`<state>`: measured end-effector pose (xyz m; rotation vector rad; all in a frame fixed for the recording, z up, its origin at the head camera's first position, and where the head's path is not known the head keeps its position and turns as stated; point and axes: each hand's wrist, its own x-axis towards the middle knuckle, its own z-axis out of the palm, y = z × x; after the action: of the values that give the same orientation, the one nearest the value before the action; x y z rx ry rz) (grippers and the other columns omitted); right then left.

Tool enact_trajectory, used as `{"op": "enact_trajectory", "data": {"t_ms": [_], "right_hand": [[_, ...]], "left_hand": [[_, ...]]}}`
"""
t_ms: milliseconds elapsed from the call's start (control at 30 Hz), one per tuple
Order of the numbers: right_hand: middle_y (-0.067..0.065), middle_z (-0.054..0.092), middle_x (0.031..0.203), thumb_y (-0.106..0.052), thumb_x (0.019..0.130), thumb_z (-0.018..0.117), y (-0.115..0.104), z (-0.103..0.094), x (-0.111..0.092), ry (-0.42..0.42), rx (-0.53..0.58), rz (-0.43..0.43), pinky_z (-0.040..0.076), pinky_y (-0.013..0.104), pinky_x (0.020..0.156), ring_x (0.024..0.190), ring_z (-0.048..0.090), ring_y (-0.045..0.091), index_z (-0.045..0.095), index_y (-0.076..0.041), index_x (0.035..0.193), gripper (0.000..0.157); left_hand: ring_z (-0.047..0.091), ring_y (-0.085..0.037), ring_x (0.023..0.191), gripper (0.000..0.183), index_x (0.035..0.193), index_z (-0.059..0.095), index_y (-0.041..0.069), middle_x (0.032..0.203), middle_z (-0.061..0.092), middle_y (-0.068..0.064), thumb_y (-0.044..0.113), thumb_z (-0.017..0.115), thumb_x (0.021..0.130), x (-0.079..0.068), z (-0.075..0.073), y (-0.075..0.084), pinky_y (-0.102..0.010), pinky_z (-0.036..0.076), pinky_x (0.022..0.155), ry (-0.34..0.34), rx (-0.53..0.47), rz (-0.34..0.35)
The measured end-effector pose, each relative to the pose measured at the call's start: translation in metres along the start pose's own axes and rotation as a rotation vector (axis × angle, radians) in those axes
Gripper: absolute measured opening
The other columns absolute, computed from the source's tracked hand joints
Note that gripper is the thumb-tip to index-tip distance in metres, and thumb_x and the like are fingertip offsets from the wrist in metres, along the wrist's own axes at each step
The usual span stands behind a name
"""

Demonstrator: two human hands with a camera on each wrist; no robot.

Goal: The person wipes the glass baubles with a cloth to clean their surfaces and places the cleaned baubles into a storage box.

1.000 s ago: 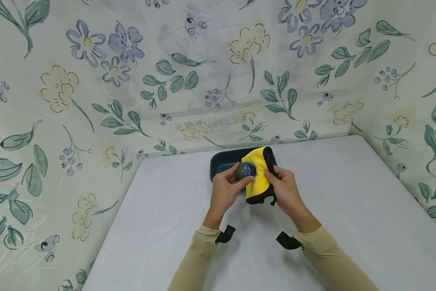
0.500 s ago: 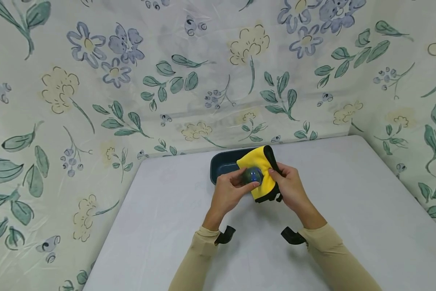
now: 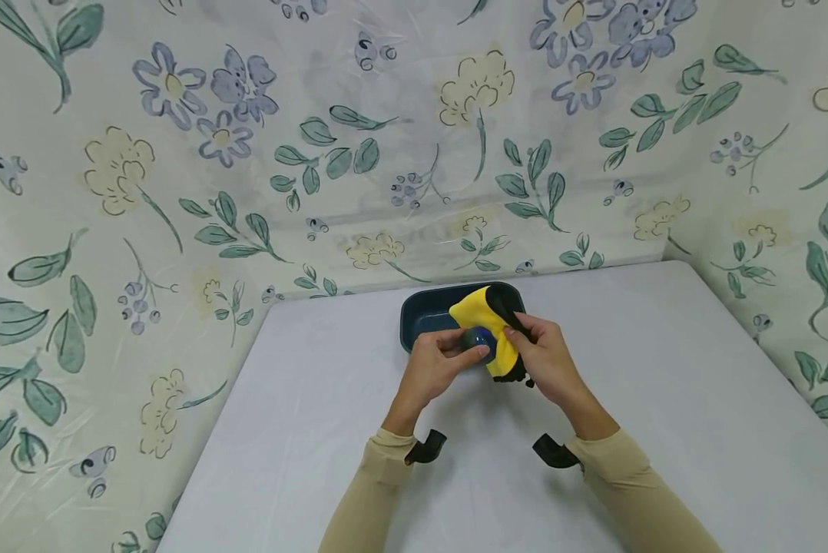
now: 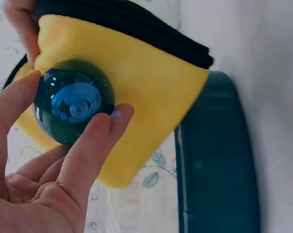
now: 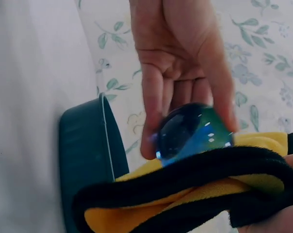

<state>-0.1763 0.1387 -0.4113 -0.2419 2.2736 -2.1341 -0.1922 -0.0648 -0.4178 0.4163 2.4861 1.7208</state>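
A glossy blue-green glass ball is pinched between the thumb and fingers of my left hand. My right hand grips a yellow cloth with a black border, folded over in its fingers. In the left wrist view the cloth lies right behind the ball; in the right wrist view its dark edge covers the ball's lower part. Both hands are held up just in front of a dark teal tray. Some fingers of the right hand are hidden behind the cloth.
The teal tray stands near the back edge of a white-covered table. Behind and beside the table hangs a floral-patterned sheet. Black wrist mounts stick out from both sleeves.
Both hands have shifted a little to the right and nearer, with ball and cloth. The cloth has folded over more, and more of the tray's inside shows.
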Motion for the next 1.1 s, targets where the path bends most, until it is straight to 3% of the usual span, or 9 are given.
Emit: {"op": "enact_trajectory", "data": {"t_ms": [267,500,800,1100], "right_hand": [[0.029,0.063,0.135,-0.007,0.108,0.049,-0.004,0.005,-0.004,-0.035,-0.067,-0.076,0.062,0.026,0.090,0.111,0.067,0.031,0.054,0.008,0.144,0.040],[0.030,0.062,0.137,-0.007,0.108,0.049,-0.003,0.004,-0.003,-0.035,-0.020,-0.048,0.062,0.036,0.095,0.117,0.068,0.035,0.053,0.008,0.145,0.040],[0.030,0.060,0.137,-0.010,0.109,0.048,0.003,0.006,-0.002,-0.042,0.063,0.009,0.061,0.026,0.092,0.115,0.068,0.027,0.050,0.009,0.146,0.042],[0.028,0.057,0.137,-0.010,0.110,0.045,0.006,0.003,0.002,-0.064,0.173,0.084,0.061,0.021,0.089,0.103,0.068,0.009,0.047,0.011,0.147,0.043]], "left_hand": [[0.079,-0.024,0.100,0.060,0.134,0.068,0.005,0.128,0.075,-0.012,0.041,0.083,0.087,0.002,-0.002,-0.003,-0.040,0.064,0.089,0.081,0.025,-0.031],[0.076,-0.027,0.110,0.064,0.137,0.065,0.003,0.134,0.071,-0.014,0.038,0.083,0.087,0.004,-0.001,-0.003,-0.043,0.061,0.096,0.155,-0.038,-0.028],[0.075,-0.033,0.113,0.058,0.134,0.066,-0.002,0.129,0.072,-0.021,0.027,0.084,0.088,0.005,0.000,-0.007,-0.042,0.061,0.094,0.279,-0.097,0.043],[0.074,-0.032,0.115,0.054,0.137,0.064,0.000,0.132,0.071,-0.020,0.023,0.081,0.090,0.006,0.001,-0.005,-0.038,0.060,0.095,0.257,-0.118,0.074]]}}
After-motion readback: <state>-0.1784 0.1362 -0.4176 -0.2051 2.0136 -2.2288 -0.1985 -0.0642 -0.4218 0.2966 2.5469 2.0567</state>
